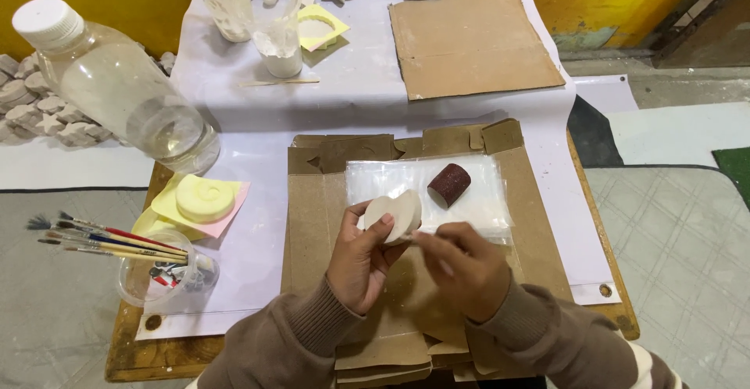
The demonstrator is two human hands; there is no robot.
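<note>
Left hand (361, 258) grips the pale plaster cast (394, 215) above the flattened cardboard (312, 225), while my right hand (462, 270) is closed on a thin tool I can't identify, touching its edge; I'd brace the cast and use light strokes. Behind sit a clear plastic bottle (125, 92) with white cap, then a clear plastic sheet (469, 194) and a dark red roll (449, 184).

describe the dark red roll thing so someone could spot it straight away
Start at the flattened brown cardboard in the middle of the table, with a clear plastic sheet lying on it. On that sheet, just beyond the person's hands, lies the short cylinder. It is the only dark, speckled maroon thing among pale plaster pieces.
</note>
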